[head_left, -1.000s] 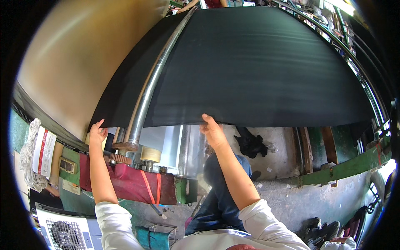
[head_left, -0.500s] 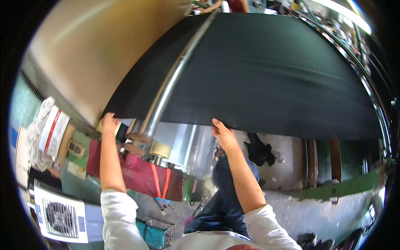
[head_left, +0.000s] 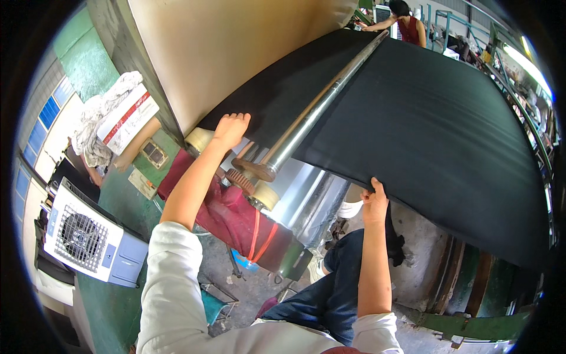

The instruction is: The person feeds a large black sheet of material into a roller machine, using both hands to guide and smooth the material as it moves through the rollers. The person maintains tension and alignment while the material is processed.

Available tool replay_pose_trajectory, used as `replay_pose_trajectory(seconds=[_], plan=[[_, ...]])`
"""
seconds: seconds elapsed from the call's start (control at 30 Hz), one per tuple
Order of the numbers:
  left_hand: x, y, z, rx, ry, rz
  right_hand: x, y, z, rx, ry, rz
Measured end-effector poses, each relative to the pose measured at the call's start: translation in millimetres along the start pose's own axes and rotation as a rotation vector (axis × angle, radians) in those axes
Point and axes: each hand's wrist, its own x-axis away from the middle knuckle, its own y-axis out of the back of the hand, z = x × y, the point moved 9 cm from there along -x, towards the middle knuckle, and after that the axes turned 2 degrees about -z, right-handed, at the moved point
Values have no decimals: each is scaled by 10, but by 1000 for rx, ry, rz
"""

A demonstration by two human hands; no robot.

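Note:
A wide sheet of black fabric [head_left: 448, 130] stretches away from me, its near edge running between my hands. My left hand [head_left: 232, 130] lies over the fabric left of a long metal roller [head_left: 321, 112], fingers curled down onto it. Farther right, my right hand [head_left: 375, 203] pinches the near edge, thumb up and fingers folded. The roller crosses on top of the fabric, and its near end with a round rusty plate [head_left: 259, 169] sits between my hands. What lies beneath my left fingers is hidden.
A large beige drum [head_left: 236, 53] rises behind the fabric. Below the roller are a gear [head_left: 240, 182] and a maroon cloth [head_left: 236, 215] with orange straps. A white fan unit [head_left: 82, 236] stands at left. A co-worker [head_left: 408, 29] reaches toward the fabric's far end. A green beam [head_left: 471, 327] crosses lower right.
My view has turned, so the roller and fabric appear tilted and shifted right. My left hand has moved from the fabric's near-left corner onto its surface closer to the roller. My right hand still grips the edge.

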Motion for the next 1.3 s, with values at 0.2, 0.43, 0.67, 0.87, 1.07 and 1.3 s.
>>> replay_pose_trajectory(seconds=[0.2, 0.43, 0.67, 0.87, 1.07, 1.3], plan=[[-13, -384, 185, -88, -91, 85, 5, 28, 221, -40, 128, -184], [-3, -404, 247, -79, 155, 23, 151, -402, 99, -60, 72, -109], [127, -507, 372, -116, 205, 181, 209, -232, 13, -12, 111, -227], [-33, -298, 121, -98, 121, 170, -15, 15, 31, -44, 66, -132], [61, -487, 267, -128, 150, 253, 187, -378, -159, 195, -35, 70], [-51, -400, 193, -148, 153, 201, -27, 106, 36, -108, 70, -223]])
